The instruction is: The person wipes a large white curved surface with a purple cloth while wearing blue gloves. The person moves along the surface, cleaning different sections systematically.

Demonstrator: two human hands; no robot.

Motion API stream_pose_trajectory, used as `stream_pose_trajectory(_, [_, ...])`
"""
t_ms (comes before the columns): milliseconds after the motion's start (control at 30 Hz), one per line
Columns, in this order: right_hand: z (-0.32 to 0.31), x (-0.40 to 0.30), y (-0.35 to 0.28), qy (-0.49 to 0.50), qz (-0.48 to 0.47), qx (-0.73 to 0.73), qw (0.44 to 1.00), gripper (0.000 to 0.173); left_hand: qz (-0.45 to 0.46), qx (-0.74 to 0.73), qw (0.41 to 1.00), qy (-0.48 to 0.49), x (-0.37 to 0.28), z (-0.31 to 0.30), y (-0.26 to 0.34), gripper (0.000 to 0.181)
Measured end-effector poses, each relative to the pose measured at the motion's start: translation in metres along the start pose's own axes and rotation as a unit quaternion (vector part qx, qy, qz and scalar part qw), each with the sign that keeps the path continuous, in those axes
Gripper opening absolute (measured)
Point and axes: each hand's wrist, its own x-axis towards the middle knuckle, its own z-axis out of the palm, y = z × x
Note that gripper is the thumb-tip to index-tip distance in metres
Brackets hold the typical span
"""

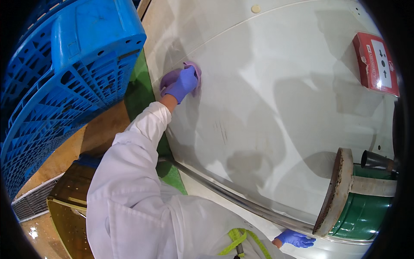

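Observation:
My left hand point(183, 84), in a purple-blue disposable glove, is closed around a purple cloth point(198, 75) at a white wall panel point(258, 106). Part of the cloth bunches up beside the fingers, and a shadow falls around it. At the lower right, my right hand point(296, 239) wears a matching glove. Its fingers extend to the right with nothing seen in them. It lies beside a long metal rail point(226, 196) that runs along the panel; whether it touches the rail is unclear. Several dark scuff marks show on the panel.
Blue plastic pallets point(97, 68) stand close at left. Below them are a yellow perforated crate point(64, 220), a drain grating point(37, 197) and a wet brown floor point(103, 129). A red call-point box point(376, 63) and a green cylinder with a rusty metal frame point(359, 213) are at right.

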Motion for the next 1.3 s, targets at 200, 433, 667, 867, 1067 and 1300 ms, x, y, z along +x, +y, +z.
stream_pose_trajectory(200, [0.014,-0.006,-0.023,0.001,0.01,0.031,0.999,0.064,0.155,-0.035,0.981,0.116,0.023,0.0,-0.065,0.016])
stream_pose_trajectory(433, [0.008,-0.01,-0.017,-0.023,0.004,-0.007,1.0,0.065,-0.052,-0.082,0.992,0.081,0.064,-0.017,-0.045,0.019])
stream_pose_trajectory(667, [0.0,-0.001,-0.001,0.047,-0.174,-0.131,0.975,0.066,-0.024,-0.005,0.997,0.069,0.067,-0.013,-0.024,0.022])
stream_pose_trajectory(867, [0.0,-0.004,-0.012,0.029,-0.121,-0.099,0.987,0.065,-0.051,-0.03,0.998,-0.015,0.079,-0.038,-0.02,0.022])
stream_pose_trajectory(1067, [-0.001,0.0,-0.018,0.026,-0.113,-0.099,0.988,0.064,-0.103,-0.149,0.983,-0.033,0.077,-0.041,-0.019,0.018])
stream_pose_trajectory(1300, [0.003,-0.002,-0.022,0.023,-0.098,-0.095,0.99,0.063,-0.071,0.08,0.982,-0.158,0.093,-0.044,-0.036,0.019])
